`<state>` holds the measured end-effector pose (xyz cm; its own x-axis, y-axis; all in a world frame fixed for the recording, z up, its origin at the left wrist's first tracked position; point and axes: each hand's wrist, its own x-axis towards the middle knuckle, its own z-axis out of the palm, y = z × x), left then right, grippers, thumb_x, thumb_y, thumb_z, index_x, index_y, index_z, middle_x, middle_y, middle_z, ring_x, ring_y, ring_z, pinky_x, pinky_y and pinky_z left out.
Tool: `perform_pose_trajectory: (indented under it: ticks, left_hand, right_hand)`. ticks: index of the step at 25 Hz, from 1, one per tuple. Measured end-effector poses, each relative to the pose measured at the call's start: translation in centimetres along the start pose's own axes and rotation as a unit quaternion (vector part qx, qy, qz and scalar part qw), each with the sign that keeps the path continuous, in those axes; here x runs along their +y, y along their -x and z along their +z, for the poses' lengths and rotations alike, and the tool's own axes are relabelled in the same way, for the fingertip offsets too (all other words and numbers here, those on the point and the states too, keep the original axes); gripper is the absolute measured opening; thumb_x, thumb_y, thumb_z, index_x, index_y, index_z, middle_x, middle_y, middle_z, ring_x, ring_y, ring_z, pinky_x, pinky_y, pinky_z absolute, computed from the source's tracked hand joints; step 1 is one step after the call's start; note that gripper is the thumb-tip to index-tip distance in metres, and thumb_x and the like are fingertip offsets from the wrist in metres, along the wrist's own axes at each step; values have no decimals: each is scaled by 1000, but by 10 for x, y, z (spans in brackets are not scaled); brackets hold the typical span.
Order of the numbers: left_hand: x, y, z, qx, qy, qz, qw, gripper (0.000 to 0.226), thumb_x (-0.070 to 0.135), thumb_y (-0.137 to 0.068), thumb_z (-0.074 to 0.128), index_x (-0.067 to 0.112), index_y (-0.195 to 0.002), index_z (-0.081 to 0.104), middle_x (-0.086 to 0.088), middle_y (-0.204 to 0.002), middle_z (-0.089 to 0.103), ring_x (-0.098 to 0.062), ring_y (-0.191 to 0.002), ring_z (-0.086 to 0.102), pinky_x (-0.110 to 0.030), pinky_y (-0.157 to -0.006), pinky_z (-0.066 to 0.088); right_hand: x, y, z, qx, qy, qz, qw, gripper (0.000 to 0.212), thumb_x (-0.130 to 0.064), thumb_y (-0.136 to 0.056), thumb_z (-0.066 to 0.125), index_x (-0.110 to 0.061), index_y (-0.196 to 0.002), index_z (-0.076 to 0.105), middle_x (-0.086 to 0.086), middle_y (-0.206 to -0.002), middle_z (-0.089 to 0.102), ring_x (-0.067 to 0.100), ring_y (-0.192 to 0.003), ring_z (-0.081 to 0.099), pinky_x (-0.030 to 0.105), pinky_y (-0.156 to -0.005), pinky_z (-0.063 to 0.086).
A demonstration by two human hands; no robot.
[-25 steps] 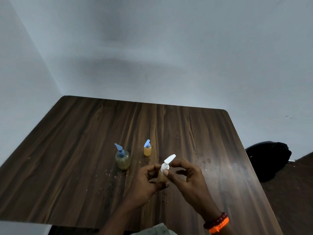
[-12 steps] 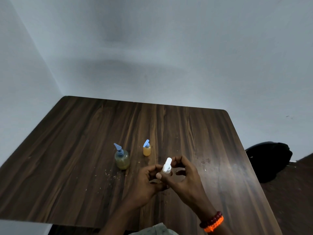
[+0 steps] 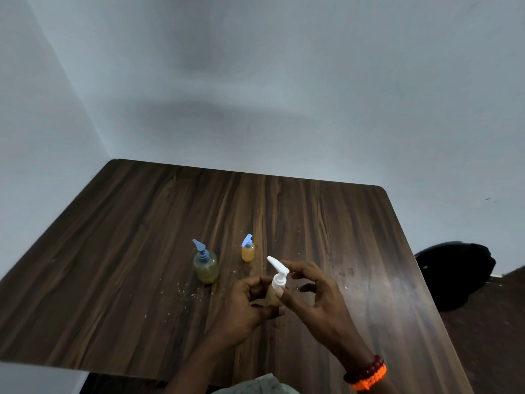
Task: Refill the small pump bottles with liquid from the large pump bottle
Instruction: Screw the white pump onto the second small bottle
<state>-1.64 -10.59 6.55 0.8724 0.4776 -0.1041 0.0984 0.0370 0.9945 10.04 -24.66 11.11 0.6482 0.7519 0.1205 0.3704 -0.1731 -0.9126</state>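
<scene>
Brown wood with dark stripes makes up the big table (image 3: 142, 265), which sits in a corner of grey walls. Off its edge at 3 o'clock lies a black bag (image 3: 454, 274) on the floor.

Near the middle of the table stands the large pump bottle (image 3: 206, 267). It has a blue pump on top and yellow-green liquid inside. At 2 o'clock from it, a little way off, stands a small pump bottle (image 3: 247, 251) with orange liquid and a blue pump too.

Closer to the person, at 6 o'clock from that orange one, is another small bottle (image 3: 273, 296) with a white pump (image 3: 278, 273). The left hand (image 3: 244, 305) has its fingers curled around the body of this bottle and holds it upright, low over the table. The right hand (image 3: 315, 294) pinches the white pump at its neck with thumb and finger, and its other fingers are spread out. The pump's spout points toward 11 o'clock.

On the right wrist sit a dark red bead band (image 3: 365, 369) and an orange braided band (image 3: 370, 381), side by side. Tiny pale crumbs (image 3: 184, 290) lie on the table by the large bottle.
</scene>
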Motion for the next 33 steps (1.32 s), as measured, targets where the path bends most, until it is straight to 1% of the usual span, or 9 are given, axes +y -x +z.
perform_pose_trajectory:
  ticks: [3, 6, 8, 12, 16, 22, 25, 28, 33]
  left_hand:
    - [2, 0, 1, -9, 0, 11, 1000, 45, -4, -83, 81, 24, -117, 74, 4, -113, 81, -11, -108, 77, -20, -81, 62]
    - [4, -1, 2, -10, 7, 8, 1000, 45, -4, -83, 81, 24, -118, 73, 2, -115, 81, -14, -110, 77, -25, -82, 64]
    - [4, -1, 3, -3, 7, 6, 1000, 50, -5, -80, 82, 26, -118, 73, 2, -116, 81, -16, -112, 76, -28, -84, 64]
    - [0, -3, 7, -14, 29, 4, 999, 41, -11, -85, 76, 18, -114, 74, -1, -110, 82, -16, -105, 79, -26, -77, 64]
    - [-1, -4, 8, -8, 31, -8, 999, 45, -10, -81, 80, 14, -118, 73, -6, -114, 82, -23, -110, 77, -36, -83, 66]
    - [3, -4, 10, -11, 16, 6, 1000, 53, -9, -80, 81, 26, -118, 73, 2, -116, 81, -16, -111, 76, -28, -82, 64]
    - [2, -4, 11, -12, 29, 2, 999, 46, -8, -83, 79, 28, -110, 78, 0, -113, 82, -19, -109, 78, -29, -80, 65]
    - [4, -6, 9, -16, 38, 7, 999, 45, -6, -84, 79, 31, -111, 77, -1, -114, 82, -18, -109, 78, -27, -80, 64]
    - [3, -9, 7, -7, 14, 14, 1000, 49, -4, -77, 85, 32, -110, 77, 0, -111, 82, -17, -107, 77, -25, -82, 63]
  right_hand:
    - [2, -1, 3, 25, 17, 20, 999, 32, -40, -79, 86, -35, -104, 68, -12, -103, 69, 5, -101, 65, 34, -83, 58]
    - [2, 2, 2, -3, -13, 34, 999, 50, -52, -76, 83, -40, -120, 63, -16, -116, 67, 2, -110, 62, 24, -85, 54]
    - [4, 2, 0, -18, -23, 31, 999, 49, -50, -79, 78, -37, -125, 64, -13, -120, 67, 5, -112, 62, 30, -90, 54]
    - [6, 1, 2, 9, -1, 34, 999, 42, -44, -73, 88, -31, -106, 65, -8, -105, 68, 7, -99, 65, 25, -81, 56]
    - [6, 1, -5, -39, 2, 30, 999, 64, -57, -73, 78, -46, -132, 55, -19, -124, 60, -1, -112, 59, 20, -87, 54]
    - [6, -2, -4, -2, 27, -5, 1000, 22, -38, -86, 78, -25, -104, 73, -9, -103, 71, 9, -99, 66, 33, -83, 57]
    - [3, -6, -1, 26, 63, 13, 998, 32, -47, -75, 85, -26, -94, 70, -7, -91, 70, 6, -89, 64, 18, -73, 51]
    - [1, -5, -7, 1, 40, 5, 999, 47, -62, -71, 78, -39, -110, 68, -14, -103, 68, 3, -98, 63, 16, -77, 51]
    - [1, -8, -12, 21, 47, -15, 999, 21, -51, -82, 75, -33, -94, 74, -10, -91, 70, 9, -91, 67, 25, -72, 55]
